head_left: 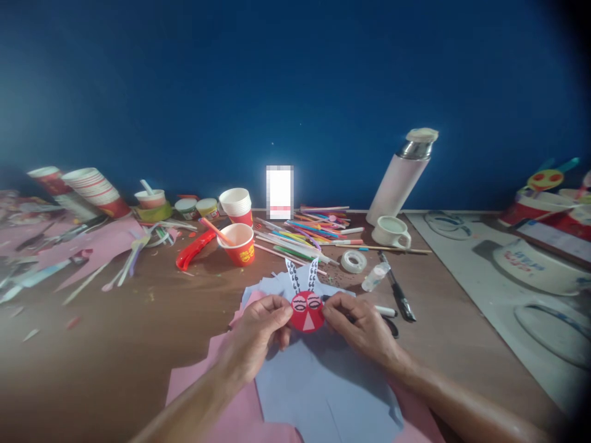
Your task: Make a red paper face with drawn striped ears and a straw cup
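Between my two hands is a round red paper face [307, 320] with pink eyes, a pink triangle nose and two white, black-marked strips [292, 275] standing up like ears. My left hand [268, 323] pinches its left edge between thumb and finger. At the right edge, my right hand [355, 317] pinches it the same way. Beneath the face lies blue paper [323, 387], on top of pink paper [198, 381]. Close to my right hand is a white pen [386, 311], and a dark-handled item beside it is partly hidden.
Red paper cups [242, 246], a red stapler-like tool [196, 249], coloured sticks [305, 231] and a tape roll [353, 261] lie ahead. A small glue bottle [375, 277], black pen [399, 289], mug [392, 232] and pink flask [398, 184] stand or lie right. Pink scraps [101, 243] cover the left.
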Action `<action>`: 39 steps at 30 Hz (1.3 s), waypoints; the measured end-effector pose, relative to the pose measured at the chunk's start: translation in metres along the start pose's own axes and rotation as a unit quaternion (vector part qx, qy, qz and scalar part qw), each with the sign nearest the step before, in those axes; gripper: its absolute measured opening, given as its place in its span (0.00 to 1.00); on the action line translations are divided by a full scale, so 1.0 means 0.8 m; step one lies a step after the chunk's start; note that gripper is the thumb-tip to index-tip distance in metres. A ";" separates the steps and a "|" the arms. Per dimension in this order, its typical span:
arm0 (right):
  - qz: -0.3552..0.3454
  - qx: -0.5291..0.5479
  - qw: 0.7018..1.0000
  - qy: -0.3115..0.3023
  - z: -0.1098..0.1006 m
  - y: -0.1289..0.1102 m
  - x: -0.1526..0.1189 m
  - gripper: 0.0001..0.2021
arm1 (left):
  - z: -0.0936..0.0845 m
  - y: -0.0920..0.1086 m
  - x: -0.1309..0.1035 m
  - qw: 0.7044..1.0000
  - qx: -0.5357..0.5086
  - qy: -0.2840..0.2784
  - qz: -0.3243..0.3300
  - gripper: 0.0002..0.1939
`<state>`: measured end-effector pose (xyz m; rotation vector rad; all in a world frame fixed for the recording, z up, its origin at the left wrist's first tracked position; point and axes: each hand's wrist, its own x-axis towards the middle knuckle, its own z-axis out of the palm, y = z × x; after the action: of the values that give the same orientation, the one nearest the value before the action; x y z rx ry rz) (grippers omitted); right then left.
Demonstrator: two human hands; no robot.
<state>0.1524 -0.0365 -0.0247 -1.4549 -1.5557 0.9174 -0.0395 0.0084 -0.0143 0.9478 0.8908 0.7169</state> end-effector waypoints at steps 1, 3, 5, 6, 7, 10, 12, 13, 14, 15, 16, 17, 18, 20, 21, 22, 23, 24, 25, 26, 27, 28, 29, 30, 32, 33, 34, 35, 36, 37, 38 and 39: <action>-0.004 -0.006 1.000 0.005 -0.001 0.000 0.000 0.13 | 0.000 0.000 0.000 1.000 0.004 0.002 0.004 0.15; -0.010 -0.014 1.000 0.026 -0.004 -0.001 0.001 0.12 | -0.001 0.001 -0.001 1.000 0.013 0.013 0.014 0.15; -0.007 -0.005 0.998 0.056 -0.008 -0.001 0.002 0.12 | -0.001 0.004 -0.002 0.999 0.012 0.034 0.032 0.16; -0.003 0.006 0.997 0.072 -0.011 -0.001 0.004 0.11 | -0.002 0.006 -0.002 0.998 0.005 0.045 0.042 0.16; 0.002 0.020 0.996 0.086 -0.013 -0.001 0.005 0.12 | -0.002 0.008 -0.002 0.997 -0.004 0.055 0.051 0.15; 0.010 0.056 0.992 0.114 -0.018 -0.002 0.009 0.12 | -0.004 0.013 -0.001 0.995 -0.017 0.068 0.074 0.12; 0.019 0.061 0.991 0.117 -0.018 -0.004 0.010 0.13 | -0.005 0.015 0.000 0.995 -0.010 0.066 0.079 0.11; 0.025 0.058 0.992 0.113 -0.018 -0.005 0.011 0.12 | -0.005 0.014 0.000 0.995 -0.006 0.065 0.079 0.11; 0.031 0.051 0.992 0.107 -0.017 -0.007 0.011 0.12 | -0.005 0.014 0.000 0.995 -0.003 0.064 0.076 0.11; 0.037 0.046 0.993 0.098 -0.016 -0.008 0.011 0.12 | -0.005 0.013 0.000 0.996 -0.001 0.062 0.071 0.11; 0.041 0.042 0.994 0.090 -0.015 -0.009 0.010 0.12 | -0.004 0.012 0.000 0.996 0.000 0.059 0.065 0.12; 0.043 0.038 0.995 0.081 -0.014 -0.009 0.010 0.12 | -0.004 0.011 0.000 0.997 0.002 0.055 0.058 0.13; 0.044 0.035 0.996 0.074 -0.013 -0.008 0.009 0.12 | -0.003 0.010 0.000 0.997 0.005 0.051 0.051 0.14; 0.036 0.027 0.997 0.062 -0.010 -0.005 0.007 0.11 | 0.000 0.009 0.000 0.998 0.016 0.044 0.038 0.16; 0.027 0.022 0.998 0.056 -0.009 -0.004 0.007 0.11 | 0.001 0.009 0.000 0.998 0.022 0.040 0.032 0.17; 0.018 0.016 0.998 0.051 -0.007 -0.002 0.006 0.12 | 0.001 0.009 0.000 0.998 0.028 0.039 0.029 0.18; 0.010 0.011 0.999 0.046 -0.006 0.000 0.005 0.12 | 0.002 0.009 -0.001 0.998 0.036 0.037 0.028 0.18; 0.004 0.007 0.999 0.041 -0.005 0.001 0.005 0.13 | 0.002 0.008 -0.001 0.998 0.044 0.038 0.029 0.18; 0.002 0.004 0.999 0.037 -0.004 0.002 0.004 0.13 | 0.001 0.008 -0.001 0.997 0.053 0.038 0.031 0.17; 0.002 0.002 0.999 0.034 -0.003 0.003 0.004 0.13 | 0.001 0.007 -0.001 0.997 0.063 0.040 0.034 0.16; 0.004 0.002 1.000 0.030 -0.003 0.003 0.003 0.14 | 0.000 0.006 -0.001 0.996 0.074 0.041 0.035 0.16; 0.006 0.004 1.000 0.027 -0.002 0.003 0.003 0.13 | -0.001 0.006 -0.001 0.995 0.081 0.040 0.035 0.15; 0.007 0.006 1.000 0.022 -0.002 0.003 0.003 0.13 | -0.002 0.005 0.000 0.995 0.086 0.036 0.032 0.14; 0.008 0.009 1.000 0.019 -0.002 0.002 0.002 0.13 | -0.003 0.004 0.000 0.995 0.087 0.033 0.029 0.14; 0.011 0.014 1.000 0.013 -0.001 0.001 0.002 0.13 | -0.004 0.003 0.000 0.996 0.086 0.027 0.026 0.13; 0.012 0.014 1.000 0.009 -0.001 0.001 0.001 0.13 | -0.004 0.003 0.000 0.996 0.087 0.025 0.025 0.13; 0.012 0.013 1.000 0.007 -0.001 0.000 0.001 0.14 | -0.004 0.002 0.000 0.995 0.091 0.025 0.026 0.13; 0.012 0.008 1.000 0.005 -0.001 0.000 0.001 0.14 | -0.004 0.002 0.000 0.995 0.096 0.027 0.027 0.13; 0.010 0.002 1.000 0.004 -0.002 -0.001 0.001 0.14 | -0.004 0.003 0.000 0.994 0.101 0.029 0.029 0.12; 0.006 -0.006 1.000 0.002 -0.002 -0.001 0.001 0.14 | -0.004 0.004 0.000 0.993 0.106 0.032 0.031 0.12; 0.000 -0.017 1.000 0.001 -0.003 -0.001 0.001 0.14 | -0.005 0.005 0.000 0.993 0.108 0.038 0.032 0.12; -0.009 -0.030 0.999 0.000 -0.004 -0.001 0.002 0.14 | -0.005 0.007 0.000 0.993 0.103 0.044 0.036 0.12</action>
<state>0.1551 -0.0352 -0.0225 -1.4801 -1.6074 0.8664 -0.0440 0.0123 -0.0106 1.1433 1.0264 0.7429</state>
